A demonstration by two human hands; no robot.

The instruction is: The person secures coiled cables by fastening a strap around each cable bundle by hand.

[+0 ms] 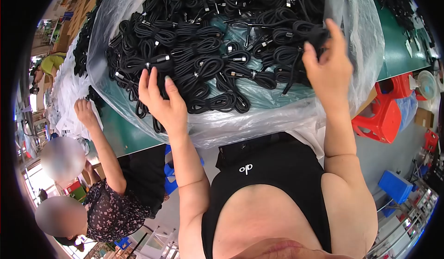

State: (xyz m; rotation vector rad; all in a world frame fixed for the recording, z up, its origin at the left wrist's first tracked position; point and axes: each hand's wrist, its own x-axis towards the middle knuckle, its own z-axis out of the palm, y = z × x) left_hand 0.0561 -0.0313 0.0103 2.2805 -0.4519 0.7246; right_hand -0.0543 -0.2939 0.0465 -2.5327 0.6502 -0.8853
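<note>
Black coiled cables (203, 67) with silvery plugs lie heaped in a large clear plastic bag (259, 118), opened out on a green table. My left hand (163, 104) is at the near left of the heap, fingers apart, its fingertips by a tied cable bundle (150, 63). Whether they touch it I cannot tell. At the right side of the heap, my right hand (329, 69) is raised with thumb and fingers spread. A dark, blurred cable coil (317, 37) shows beyond its thumb and fingers; no grip on it is visible.
A co-worker in a flowered top (118, 212) reaches over the green table (125, 131) at left, beside white material (67, 92). More black cables (393, 2) lie at the far right. Red stools (381, 118), a fan (425, 84) and a blue stool (395, 186) stand at right.
</note>
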